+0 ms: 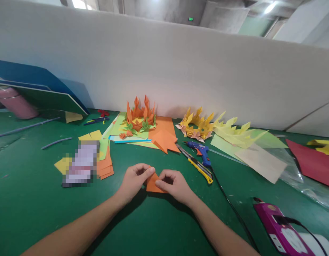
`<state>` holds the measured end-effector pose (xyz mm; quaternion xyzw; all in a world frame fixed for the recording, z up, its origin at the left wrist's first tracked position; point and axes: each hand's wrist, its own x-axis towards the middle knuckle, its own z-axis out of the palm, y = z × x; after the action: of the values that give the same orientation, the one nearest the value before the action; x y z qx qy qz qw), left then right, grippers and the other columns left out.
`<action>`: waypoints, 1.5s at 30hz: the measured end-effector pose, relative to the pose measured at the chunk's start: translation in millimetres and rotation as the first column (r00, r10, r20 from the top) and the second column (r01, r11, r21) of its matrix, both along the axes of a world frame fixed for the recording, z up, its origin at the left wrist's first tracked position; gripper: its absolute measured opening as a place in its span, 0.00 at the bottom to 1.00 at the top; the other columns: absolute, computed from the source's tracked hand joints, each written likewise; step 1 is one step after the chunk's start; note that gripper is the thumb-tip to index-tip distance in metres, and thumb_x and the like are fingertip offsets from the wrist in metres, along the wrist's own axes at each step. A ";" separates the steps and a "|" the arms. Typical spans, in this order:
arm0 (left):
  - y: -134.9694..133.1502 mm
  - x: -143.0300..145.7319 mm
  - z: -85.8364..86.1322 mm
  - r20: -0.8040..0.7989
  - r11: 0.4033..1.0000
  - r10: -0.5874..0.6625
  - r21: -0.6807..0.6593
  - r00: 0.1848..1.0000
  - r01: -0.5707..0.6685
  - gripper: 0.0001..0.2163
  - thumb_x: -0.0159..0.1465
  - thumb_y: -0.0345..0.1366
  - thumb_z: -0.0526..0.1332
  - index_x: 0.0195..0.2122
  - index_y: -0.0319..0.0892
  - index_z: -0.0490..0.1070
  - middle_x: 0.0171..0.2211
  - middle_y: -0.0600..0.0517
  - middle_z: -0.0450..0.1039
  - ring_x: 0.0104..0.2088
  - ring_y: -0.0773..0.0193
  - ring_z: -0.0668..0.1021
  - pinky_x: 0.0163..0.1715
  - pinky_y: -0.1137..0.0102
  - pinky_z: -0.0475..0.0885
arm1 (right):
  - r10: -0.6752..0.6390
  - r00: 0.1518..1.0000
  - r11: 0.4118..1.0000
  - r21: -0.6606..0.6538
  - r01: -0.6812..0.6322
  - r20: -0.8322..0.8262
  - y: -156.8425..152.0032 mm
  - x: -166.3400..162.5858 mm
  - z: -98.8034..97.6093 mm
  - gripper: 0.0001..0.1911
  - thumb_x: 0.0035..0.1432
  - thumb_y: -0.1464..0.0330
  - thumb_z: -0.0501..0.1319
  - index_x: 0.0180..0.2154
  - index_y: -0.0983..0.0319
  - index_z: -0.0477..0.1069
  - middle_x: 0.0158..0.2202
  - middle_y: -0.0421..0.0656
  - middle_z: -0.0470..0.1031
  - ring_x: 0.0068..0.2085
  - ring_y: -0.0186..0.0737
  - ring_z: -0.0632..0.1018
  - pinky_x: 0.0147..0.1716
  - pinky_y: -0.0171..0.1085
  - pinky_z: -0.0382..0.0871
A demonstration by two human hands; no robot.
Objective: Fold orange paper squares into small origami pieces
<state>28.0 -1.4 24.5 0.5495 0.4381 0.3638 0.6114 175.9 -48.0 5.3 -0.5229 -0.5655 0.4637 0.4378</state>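
A small folded piece of orange paper lies on the green table, pinched between both hands. My left hand grips its upper left edge with fingers closed on it. My right hand presses and pinches its right side. Behind the hands stand finished orange paper flowers on orange and green sheets.
A yellow utility knife and a blue glue gun with a black cord lie right of the hands. Yellow paper flowers, yellow, beige and red sheets are further right. A stack of orange squares sits left. A purple device is near right.
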 end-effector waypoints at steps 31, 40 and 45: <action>0.2 10.3 -6.6 0.151 0.993 0.101 -0.078 0.983 -0.090 0.13 0.44 0.41 0.69 0.22 0.40 0.66 0.19 0.58 0.68 0.22 0.70 0.70 0.25 0.75 0.66 | -0.052 0.940 0.997 -0.079 0.027 -0.336 7.0 -2.8 -12.4 0.15 0.45 0.64 0.65 0.34 0.60 0.64 0.23 0.33 0.69 0.23 0.30 0.71 0.26 0.32 0.65; 10.2 2.6 -2.8 0.284 0.981 0.177 -0.126 0.942 -0.147 0.16 0.45 0.42 0.69 0.29 0.42 0.64 0.25 0.59 0.68 0.25 0.72 0.71 0.26 0.77 0.67 | -0.063 0.942 0.997 -0.058 0.047 -0.329 2.6 -5.1 -12.4 0.15 0.47 0.67 0.63 0.36 0.58 0.59 0.24 0.33 0.70 0.23 0.31 0.71 0.26 0.33 0.67; 4.1 4.8 -4.0 0.248 0.989 0.057 -0.145 0.967 -0.021 0.19 0.44 0.40 0.69 0.31 0.44 0.61 0.21 0.61 0.68 0.22 0.71 0.71 0.25 0.76 0.65 | -0.161 0.907 0.978 0.062 0.200 -0.390 6.0 6.6 -11.3 0.17 0.49 0.64 0.63 0.40 0.57 0.60 0.36 0.39 0.69 0.33 0.33 0.73 0.35 0.36 0.70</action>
<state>32.9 2.8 20.5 0.4453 0.3924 0.4106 0.6922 182.5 -42.0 -5.9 -0.4499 -0.4410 0.4853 0.6063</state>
